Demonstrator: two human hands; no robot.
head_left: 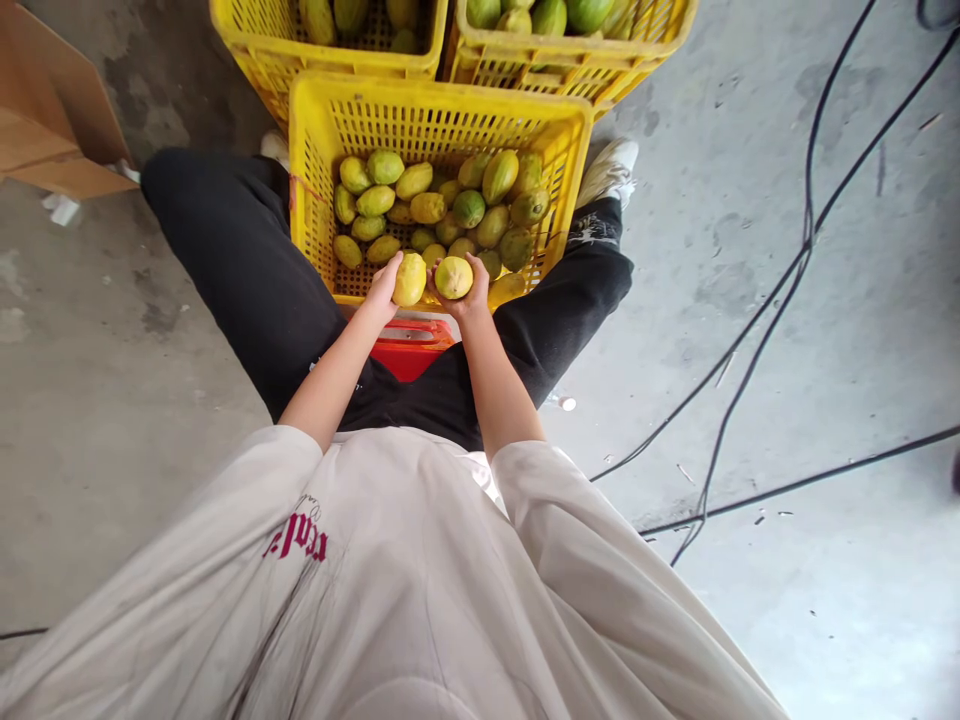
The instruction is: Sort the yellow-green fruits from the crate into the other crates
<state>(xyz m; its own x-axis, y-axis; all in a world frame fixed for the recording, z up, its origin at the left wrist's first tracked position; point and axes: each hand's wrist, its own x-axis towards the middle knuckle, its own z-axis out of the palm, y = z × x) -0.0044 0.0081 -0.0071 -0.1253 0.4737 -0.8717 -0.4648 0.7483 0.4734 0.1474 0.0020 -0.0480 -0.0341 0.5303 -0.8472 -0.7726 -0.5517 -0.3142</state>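
My left hand (385,287) is closed around a yellow papaya (409,279), its fingers mostly hidden behind the fruit. In my right hand (474,290) sits another yellow papaya (454,278), with its pale round end turned up toward me. The two hands are side by side over the near rim of a yellow plastic crate (442,95). Several green and yellow papayas (428,208) lie loose inside that crate, most of them toward its middle and right side.
Two more yellow crates (341,62) with fruit stand behind, touching the near one. My legs straddle the near crate, and something red (409,350) shows between them. A cardboard box (56,130) is at the left. Black cables (772,285) cross the concrete floor on the right.
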